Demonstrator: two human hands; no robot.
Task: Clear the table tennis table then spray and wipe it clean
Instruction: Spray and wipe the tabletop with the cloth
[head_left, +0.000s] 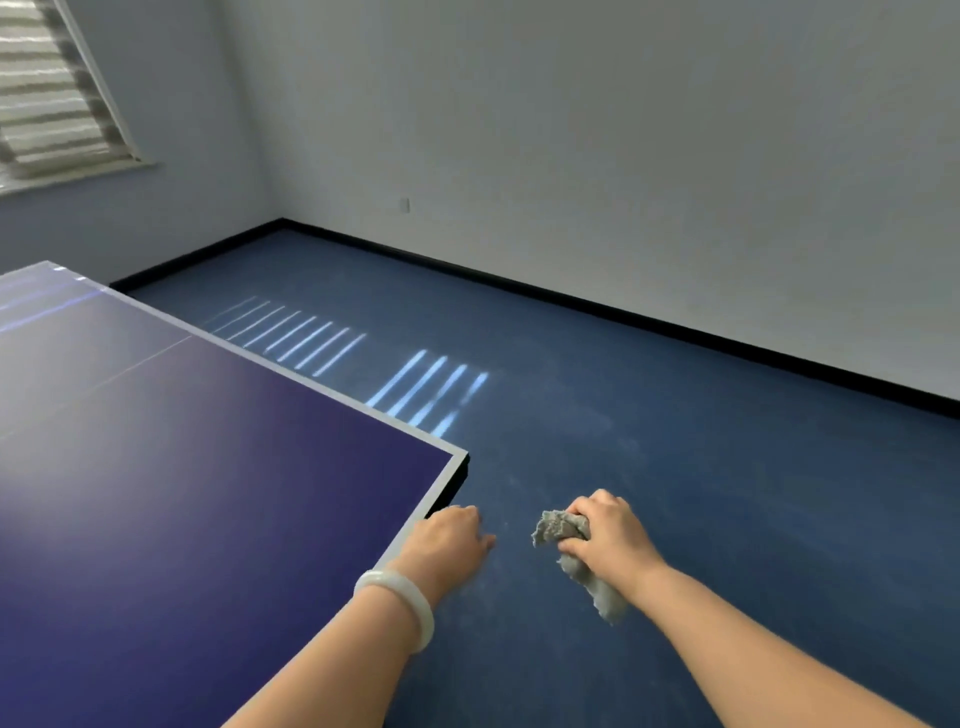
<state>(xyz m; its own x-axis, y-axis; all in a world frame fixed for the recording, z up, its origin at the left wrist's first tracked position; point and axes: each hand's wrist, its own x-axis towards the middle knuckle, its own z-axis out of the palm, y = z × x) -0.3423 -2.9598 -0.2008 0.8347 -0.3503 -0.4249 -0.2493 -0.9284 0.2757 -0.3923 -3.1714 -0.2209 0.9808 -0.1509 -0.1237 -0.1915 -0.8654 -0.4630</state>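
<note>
With the grey cloth (566, 540) bunched in the right hand (605, 535) off the table (208, 467) and the left hand (449, 535) loosely curled, empty, the corner may be missed.

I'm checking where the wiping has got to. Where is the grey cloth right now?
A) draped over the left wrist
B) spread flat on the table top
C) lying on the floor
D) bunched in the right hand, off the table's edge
D: the right hand grips the bunched grey cloth beyond the table corner, above the floor.
</note>
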